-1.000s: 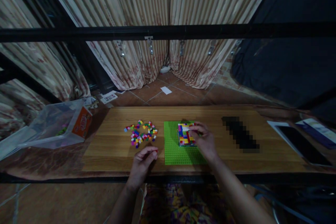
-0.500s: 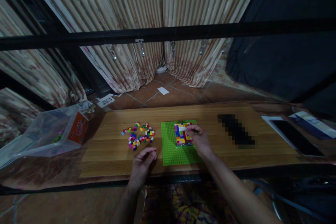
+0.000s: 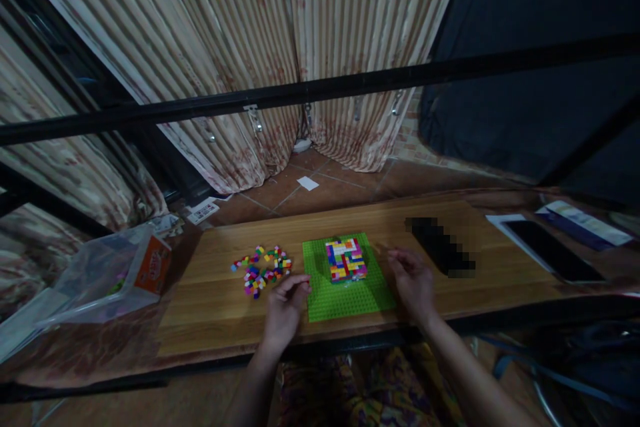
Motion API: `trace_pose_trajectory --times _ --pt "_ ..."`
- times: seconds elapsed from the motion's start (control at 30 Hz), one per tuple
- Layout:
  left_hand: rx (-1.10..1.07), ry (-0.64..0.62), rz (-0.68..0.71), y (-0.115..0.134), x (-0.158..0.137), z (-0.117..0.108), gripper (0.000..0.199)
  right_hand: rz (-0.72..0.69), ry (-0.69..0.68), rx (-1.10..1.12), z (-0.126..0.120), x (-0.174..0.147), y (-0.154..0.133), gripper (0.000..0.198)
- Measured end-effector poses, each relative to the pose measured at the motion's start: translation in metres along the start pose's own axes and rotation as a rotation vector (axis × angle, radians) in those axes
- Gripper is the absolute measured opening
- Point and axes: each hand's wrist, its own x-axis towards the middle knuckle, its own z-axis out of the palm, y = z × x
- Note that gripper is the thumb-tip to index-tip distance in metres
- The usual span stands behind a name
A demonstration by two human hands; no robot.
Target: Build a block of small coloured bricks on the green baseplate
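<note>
A green studded baseplate (image 3: 330, 303) lies on the wooden board. On it stands a low block built of multicoloured toy bricks (image 3: 346, 260), its top a patchwork of white, red, yellow, blue and purple. My left hand (image 3: 286, 310) is pinched at the plate's left edge, apart from the block. A trace of red shows at its fingertips, seemingly a small red brick, mostly hidden. To the right of the plate, my right hand (image 3: 414, 283) hovers with fingers curled together and no brick visible in them. Loose small bricks (image 3: 263, 273) lie scattered beyond my left hand.
The wooden board (image 3: 215, 307) rests on a table. A clear plastic bin (image 3: 107, 280) with an orange label stands at the left. A blurred-out black object (image 3: 443, 247) lies right of the plate, and a dark tablet-like slab (image 3: 553, 250) farther right. A black bar (image 3: 280, 97) crosses ahead.
My right hand has drawn back from the top of the brick block to the right of the plate. My left hand has shifted slightly right, toward the plate. The camera view has tilted.
</note>
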Motion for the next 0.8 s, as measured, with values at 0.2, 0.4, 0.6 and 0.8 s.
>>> trace_pose_trajectory --times 0.2,0.4,0.6,0.8 --pt "0.191 -0.113 0.205 0.017 0.029 0.036 0.022 -0.188 -0.141 -0.274 -0.017 -0.010 0.017 0.025" --pt "0.337 -0.189 0.305 0.018 0.047 0.057 0.037 -0.232 -0.203 -0.365 -0.010 -0.012 0.018 0.025" --pt "0.484 -0.222 0.375 0.022 0.055 0.067 0.036 -0.245 -0.200 -0.352 -0.009 -0.012 0.017 0.022" --pt "0.687 -0.258 0.464 0.026 0.057 0.069 0.037 -0.241 -0.210 -0.345 -0.009 -0.013 0.016 0.021"
